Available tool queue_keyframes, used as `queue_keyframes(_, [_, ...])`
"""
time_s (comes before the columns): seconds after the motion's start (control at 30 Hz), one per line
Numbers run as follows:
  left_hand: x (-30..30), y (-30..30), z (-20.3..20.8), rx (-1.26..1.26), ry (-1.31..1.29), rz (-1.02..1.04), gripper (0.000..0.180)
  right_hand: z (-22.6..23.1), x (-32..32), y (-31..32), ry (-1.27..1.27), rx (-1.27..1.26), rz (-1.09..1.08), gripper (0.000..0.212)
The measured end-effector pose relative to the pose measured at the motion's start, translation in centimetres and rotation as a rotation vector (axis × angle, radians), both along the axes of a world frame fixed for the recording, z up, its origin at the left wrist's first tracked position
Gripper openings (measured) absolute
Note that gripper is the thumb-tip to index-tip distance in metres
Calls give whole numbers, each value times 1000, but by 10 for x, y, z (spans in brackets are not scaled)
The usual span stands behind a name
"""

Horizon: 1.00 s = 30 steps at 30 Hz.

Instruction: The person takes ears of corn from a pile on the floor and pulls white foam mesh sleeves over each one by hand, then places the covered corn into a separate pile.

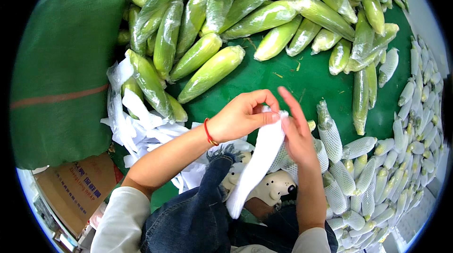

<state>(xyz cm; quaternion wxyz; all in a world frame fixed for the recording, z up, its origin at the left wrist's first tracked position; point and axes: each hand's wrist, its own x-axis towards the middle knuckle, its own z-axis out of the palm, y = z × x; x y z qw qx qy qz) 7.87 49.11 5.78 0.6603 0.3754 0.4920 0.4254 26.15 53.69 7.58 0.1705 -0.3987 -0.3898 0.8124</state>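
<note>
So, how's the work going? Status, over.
Left hand pinching white sleeve by its upper end. Right hand at that end, grip unclear. Wrapped corn lies beyond; nothing visibly blocking hands.

Two bare hands, one left hand (243, 116) and one right hand (297, 136), one thin red cord bracelet (207, 131), and one long, soft white sleeve (260, 163) in hand. Upward of thirty plump green corn ears in clear film (212, 74) and well over fifty slimmer pale-green ears in white netting (331, 140), both overlapping too much for exact totals; loose white strips (141, 135), several, tangled beyond counting. One dark green cloth bundle (66, 54) with one reddish stripe (61, 96), and one brown cardboard box (78, 189).
</note>
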Motion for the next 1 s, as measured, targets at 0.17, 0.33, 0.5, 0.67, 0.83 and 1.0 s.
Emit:
queue_keyframes(0.17, [-19,-35,-20,355,833,87,15,-30,-32,-26,9,-562,-13,28])
queue_keyframes(0.33, [-23,-68,-49,-299,-460,555,14,-78,-31,-61,44,-396,-183,14])
queue_keyframes(0.5, [-55,-98,-27,-417,-670,126,38,-74,-56,-62,267,-880,-209,22])
queue_keyframes(0.67, [-121,-78,-64,-290,674,376,32,-118,-127,-80,-329,524,198,44])
queue_keyframes(0.83, [-121,-87,-85,283,1142,-179,52,-116,-155,-100,-332,273,31,61])
queue_keyframes(1.0, [-45,-69,34,-165,483,59,43,-48,-69,-92,98,-101,-260,46])
